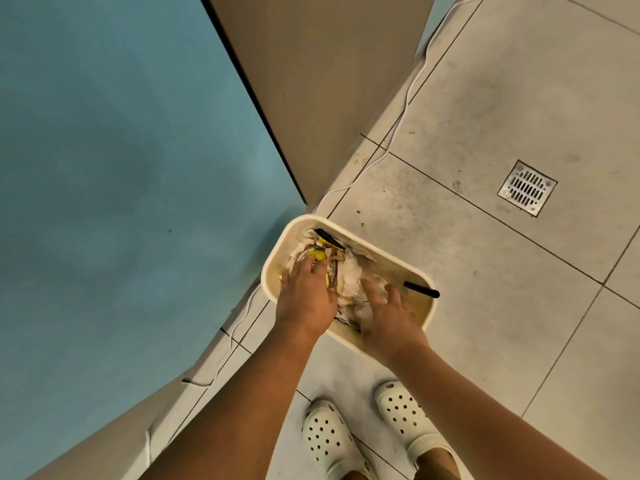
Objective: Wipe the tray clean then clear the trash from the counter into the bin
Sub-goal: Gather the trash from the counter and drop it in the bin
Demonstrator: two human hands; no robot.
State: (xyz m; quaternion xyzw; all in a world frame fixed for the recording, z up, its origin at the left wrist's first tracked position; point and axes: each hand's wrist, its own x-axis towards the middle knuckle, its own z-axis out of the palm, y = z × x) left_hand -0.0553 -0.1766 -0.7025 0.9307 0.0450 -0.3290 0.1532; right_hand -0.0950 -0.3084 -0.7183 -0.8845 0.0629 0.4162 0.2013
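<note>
Nearest the camera, two white perforated clogs [367, 434] stand on the tiled floor [519, 271], and two bare forearms reach forward over them into a single cream bin [420, 277] set on the floor. The left hand [306, 296] lies palm down with fingers spread and only slightly bent, pressing on the trash [348, 275] inside the bin, its fingertips on a yellow printed wrapper [318, 253]. The right hand [389, 315] also reaches in with loosely spread fingers resting on crumpled white paper and clear plastic; whether it grips any of it cannot be told. The trash sits directly under and between both hands, heaped toward the bin's left side. Two black sticks show: one [420, 289] pokes over the right rim just beyond the right hand, another [329, 238] lies at the far end. Farther off, one white cable [398, 126] trails along the floor past a beige panel [311, 81], one metal floor drain [527, 187] sits to the right, and the blue counter [121, 168] fills the left.
</note>
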